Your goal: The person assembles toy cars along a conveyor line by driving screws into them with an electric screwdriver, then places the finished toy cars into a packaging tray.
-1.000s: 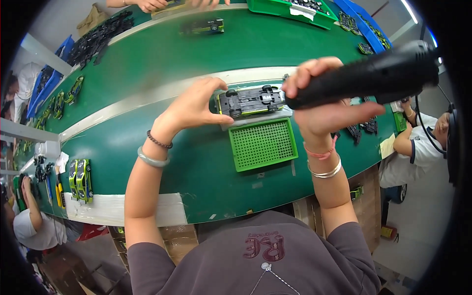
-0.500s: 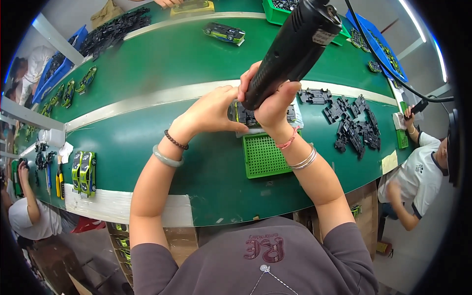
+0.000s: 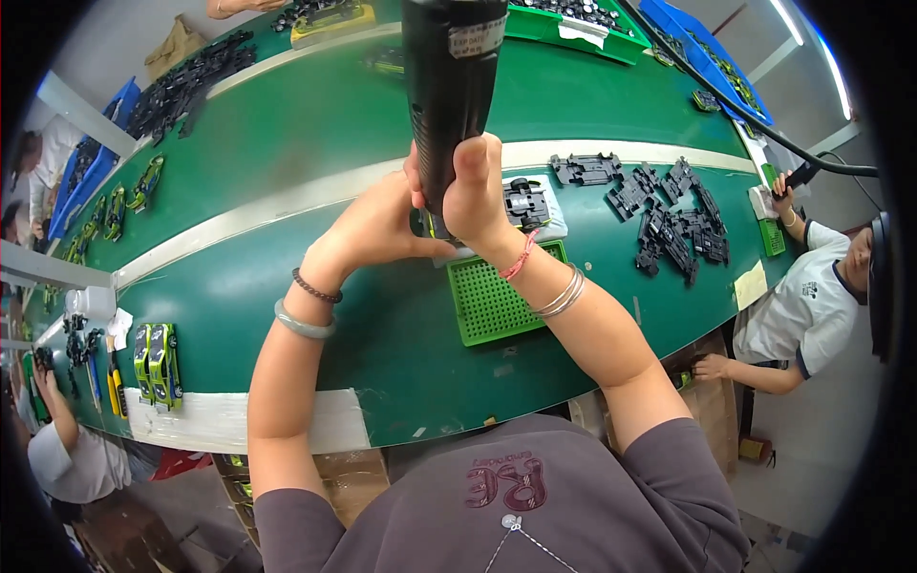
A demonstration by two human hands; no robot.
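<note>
A long green worktop (image 3: 287,315) curves across the scene, with a pale stripe running along its middle. At its centre the right hand (image 3: 475,196) is wrapped tight around the lower end of a black electric screwdriver (image 3: 449,86), which stands nearly upright and hides the spot where its tip meets the work. The left hand (image 3: 377,224) is curled beside it, fingers pressed down against something under the tool; what exactly they pin cannot be told, because the tool and the right hand stand in the way. Just right of the hands a black toy car chassis (image 3: 526,202) lies on a pale pad, and just near of it sits a green perforated tray (image 3: 492,306), partly covered by the right forearm. Farther right a loose heap of black chassis parts (image 3: 673,220) is spread over the worktop. On the near left, two yellow-green toy cars (image 3: 158,363) stand side by side by a white strip. Blue bins (image 3: 712,53) and a green bin (image 3: 573,24) line the far edge. A person in a white shirt (image 3: 807,310) sits at the right end.
</note>
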